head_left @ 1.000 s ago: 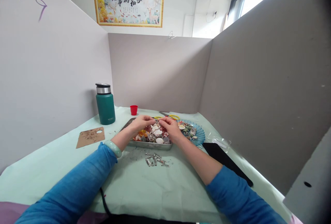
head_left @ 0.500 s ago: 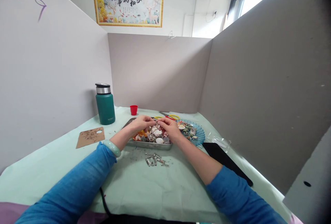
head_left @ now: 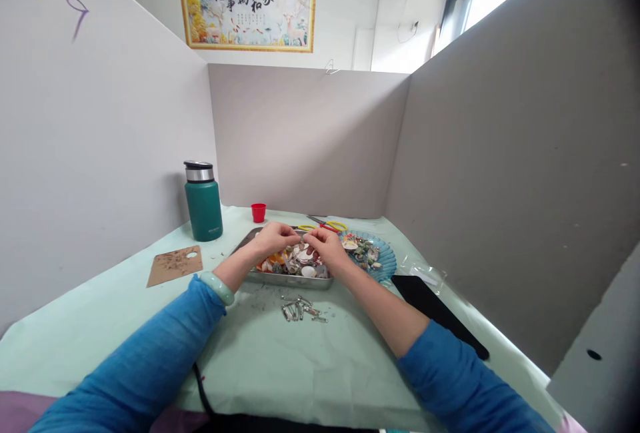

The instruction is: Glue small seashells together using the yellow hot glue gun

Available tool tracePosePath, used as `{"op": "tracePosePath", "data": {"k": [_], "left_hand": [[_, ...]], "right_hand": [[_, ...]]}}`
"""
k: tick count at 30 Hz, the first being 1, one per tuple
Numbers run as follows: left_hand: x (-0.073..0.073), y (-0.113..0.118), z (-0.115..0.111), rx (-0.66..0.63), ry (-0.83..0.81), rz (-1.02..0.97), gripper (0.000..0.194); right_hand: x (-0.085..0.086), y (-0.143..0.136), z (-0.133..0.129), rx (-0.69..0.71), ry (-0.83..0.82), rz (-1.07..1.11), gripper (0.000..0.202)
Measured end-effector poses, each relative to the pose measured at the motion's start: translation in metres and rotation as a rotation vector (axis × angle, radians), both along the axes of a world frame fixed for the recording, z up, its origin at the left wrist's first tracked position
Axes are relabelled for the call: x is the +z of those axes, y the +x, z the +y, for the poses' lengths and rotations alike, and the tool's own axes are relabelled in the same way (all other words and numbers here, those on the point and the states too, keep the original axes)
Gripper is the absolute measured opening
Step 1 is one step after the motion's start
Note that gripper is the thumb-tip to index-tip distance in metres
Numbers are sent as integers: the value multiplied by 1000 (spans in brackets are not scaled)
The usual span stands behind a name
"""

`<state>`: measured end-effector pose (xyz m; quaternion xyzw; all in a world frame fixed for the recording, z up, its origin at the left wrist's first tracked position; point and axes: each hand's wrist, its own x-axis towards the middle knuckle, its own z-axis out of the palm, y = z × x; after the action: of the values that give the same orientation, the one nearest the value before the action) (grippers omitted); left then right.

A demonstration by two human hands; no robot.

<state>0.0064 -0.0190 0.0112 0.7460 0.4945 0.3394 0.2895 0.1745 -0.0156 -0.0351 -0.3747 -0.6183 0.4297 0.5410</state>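
Above a metal tray (head_left: 295, 281) of shells, my left hand (head_left: 276, 238) and my right hand (head_left: 325, 248) meet fingertip to fingertip. Both are pinched closed; whatever small thing lies between the fingers is too small to make out. White, orange and grey shells (head_left: 309, 272) fill the tray beneath them. In front of the tray lies a small heap of silvery metal pieces (head_left: 300, 310), resembling clasps or pins. Right of my right hand, a blue scalloped plate (head_left: 387, 263) holds more shells and beads.
A green bottle (head_left: 203, 210) stands at the left, with a brown card (head_left: 175, 265) in front of it. Behind the tray are a red cup (head_left: 259, 213) and yellow-handled pliers (head_left: 336, 226). On the right lie a black flat object (head_left: 440, 316) and clear plastic (head_left: 423, 273). Grey partitions enclose the table.
Both hands stay over the tray with only slight finger movement. The tray, plate and metal pieces have not moved.
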Motion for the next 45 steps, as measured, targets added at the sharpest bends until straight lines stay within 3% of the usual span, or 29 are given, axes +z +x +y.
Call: {"op": "tracePosePath", "data": {"k": [6,13,36,41,45], "left_hand": [[-2,-1,2,-2,72,-43,30],[-5,0,4,-129,56,-175,36],[-8,4,1,-97,379,101,24],[-10,4,1,-137,372,71,27],[-9,3,1,-111,238,-19,34]], "right_hand": [[-2,2,3,4,-38,62,27],[-4,5,8,29,-129,266,36],[-5,3,9,31,-95,270,34],[-7,3,12,30,-86,268,34],[-7,2,10,19,-98,272,34]]}}
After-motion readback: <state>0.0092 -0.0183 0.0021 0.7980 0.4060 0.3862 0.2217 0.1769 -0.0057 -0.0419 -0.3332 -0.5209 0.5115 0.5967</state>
